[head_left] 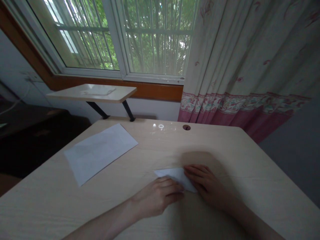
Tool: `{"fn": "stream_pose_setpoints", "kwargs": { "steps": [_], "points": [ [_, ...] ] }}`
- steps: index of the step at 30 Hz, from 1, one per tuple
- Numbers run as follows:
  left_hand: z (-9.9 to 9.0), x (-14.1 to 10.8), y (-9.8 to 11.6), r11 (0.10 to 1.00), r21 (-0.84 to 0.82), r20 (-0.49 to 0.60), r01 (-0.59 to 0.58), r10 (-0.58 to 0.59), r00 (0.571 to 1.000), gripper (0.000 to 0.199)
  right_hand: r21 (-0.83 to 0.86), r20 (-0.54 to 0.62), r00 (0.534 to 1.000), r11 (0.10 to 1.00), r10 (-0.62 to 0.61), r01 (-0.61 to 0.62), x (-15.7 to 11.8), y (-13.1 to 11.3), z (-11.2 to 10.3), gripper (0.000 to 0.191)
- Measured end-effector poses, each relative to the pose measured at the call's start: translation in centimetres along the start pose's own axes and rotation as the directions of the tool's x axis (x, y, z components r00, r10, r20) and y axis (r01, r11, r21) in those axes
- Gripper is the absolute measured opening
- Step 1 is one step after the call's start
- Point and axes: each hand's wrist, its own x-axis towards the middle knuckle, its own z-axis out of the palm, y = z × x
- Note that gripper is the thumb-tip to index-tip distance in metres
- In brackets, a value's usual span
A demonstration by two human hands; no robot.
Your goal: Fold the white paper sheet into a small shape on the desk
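A small folded piece of white paper (172, 172) lies on the light wood-grain desk in front of me, its left end tapering to a point. My left hand (161, 195) is at the paper's near edge, fingers curled and pinching there; the fingertips partly hide the paper. Over the paper's right end rests my right hand (206, 183), its fingers stretched out close together and lying on the sheet. The two hands are a short way apart, with a strip of paper showing between them.
A larger stack or sheet of white paper (101, 151) lies to the left on the desk (140, 213). Behind it stands a raised shelf (112, 96) on black brackets. A round cable hole (186, 127) is near the back edge. Curtains (232, 73) hang at the right.
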Motion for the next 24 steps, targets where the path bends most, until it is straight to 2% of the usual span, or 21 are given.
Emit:
{"fn": "stream_pose_setpoints", "kwargs": {
  "steps": [2, 11, 24],
  "points": [
    [0.12, 0.11, 0.21, 1.000, 0.013, 0.031, -0.027, 0.027, 0.999, 0.028, 0.000, -0.003, 1.000, 1.000, -0.009, 0.009, -0.01, 0.08, 0.10, 0.048],
    [0.11, 0.18, -0.21, 0.998, 0.059, 0.012, -0.013, 0.013, 1.000, 0.028, -0.013, 0.001, 0.997, 0.997, -0.071, 0.071, -0.07, 0.39, 0.12, 0.049],
    [0.90, -0.34, -0.61, 0.985, 0.167, -0.103, 0.044, -0.027, 0.994, 0.028, -0.096, -0.026, 0.990, 0.987, -0.135, 0.132, 0.26, 0.02, -0.21, 0.037]
  ]
}}
